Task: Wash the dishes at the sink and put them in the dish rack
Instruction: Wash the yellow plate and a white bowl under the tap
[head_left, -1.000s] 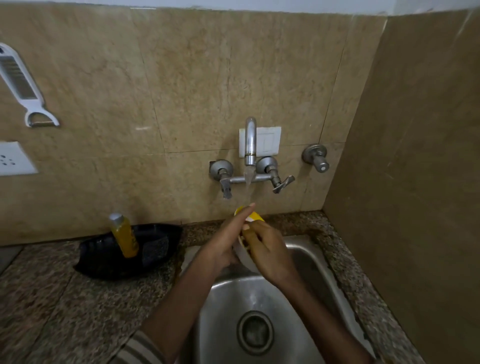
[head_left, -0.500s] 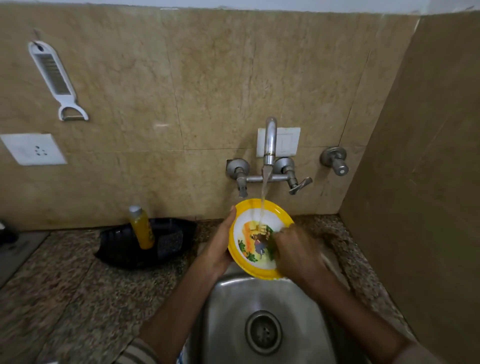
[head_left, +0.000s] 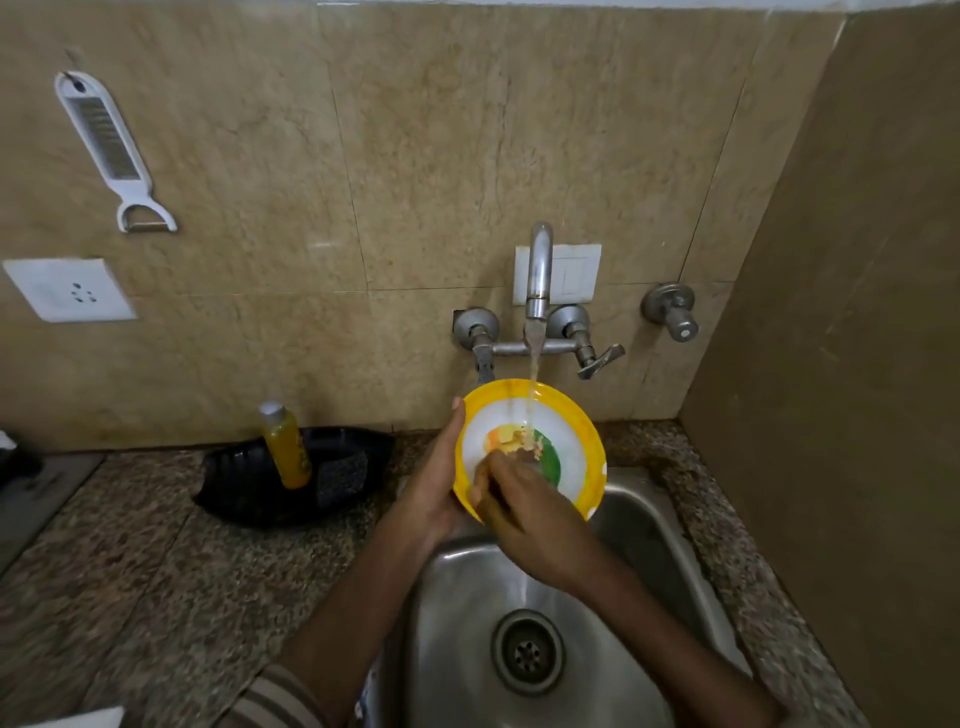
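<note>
A yellow-rimmed plate (head_left: 571, 441) with a white centre and a coloured picture is tilted toward me over the steel sink (head_left: 649, 525). Water from the wall tap (head_left: 538, 270) runs onto its face. My left hand (head_left: 434, 488) holds the plate by its left rim from behind, thumb up along the edge. My right hand (head_left: 524, 512) presses its fingers on the plate's face, blurred by movement, and covers the lower part of the picture. No dish rack is in view.
A black tray (head_left: 244, 488) on the granite counter (head_left: 130, 587) left of the sink holds a yellow soap bottle (head_left: 288, 447) and a scrub pad (head_left: 343, 475). A white peeler (head_left: 111, 150) hangs on the wall. The side wall stands close on the right.
The plate has turned from edge-on to face me under the running water. My right hand has slid from the plate's right side across to its lower left face.
</note>
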